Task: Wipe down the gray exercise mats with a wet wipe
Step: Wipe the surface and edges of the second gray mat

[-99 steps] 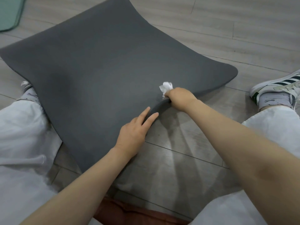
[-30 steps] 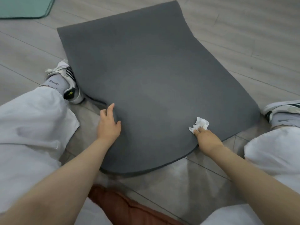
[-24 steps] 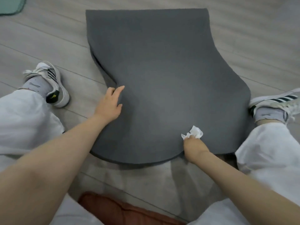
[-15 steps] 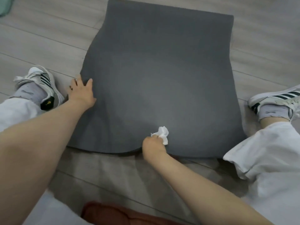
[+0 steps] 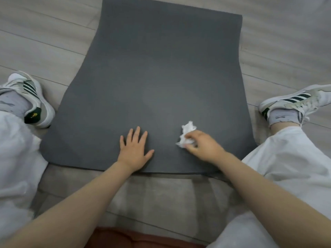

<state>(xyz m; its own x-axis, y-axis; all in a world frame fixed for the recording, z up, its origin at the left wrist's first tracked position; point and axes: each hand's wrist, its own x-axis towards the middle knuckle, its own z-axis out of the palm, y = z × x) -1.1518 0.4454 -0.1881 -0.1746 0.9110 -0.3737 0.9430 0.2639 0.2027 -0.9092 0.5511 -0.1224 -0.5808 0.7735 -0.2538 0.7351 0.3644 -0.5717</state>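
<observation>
Fingers (image 5: 190, 135) of right hand (image 5: 202, 146) curled around crumpled white wet wipe (image 5: 186, 134), pressed on gray exercise mat (image 5: 157, 68) under them; left hand (image 5: 134, 149) just beside, flat, fingers spread on mat's near edge

Open mat (image 5: 161, 77) ahead (sneakers (image 5: 34, 102) flanking both edges).

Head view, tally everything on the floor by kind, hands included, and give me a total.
Mat: 1
Wipe: 1
Shoes: 2, left shoe, right shoe
Hands: 2, left hand, right hand
Total: 6
</observation>
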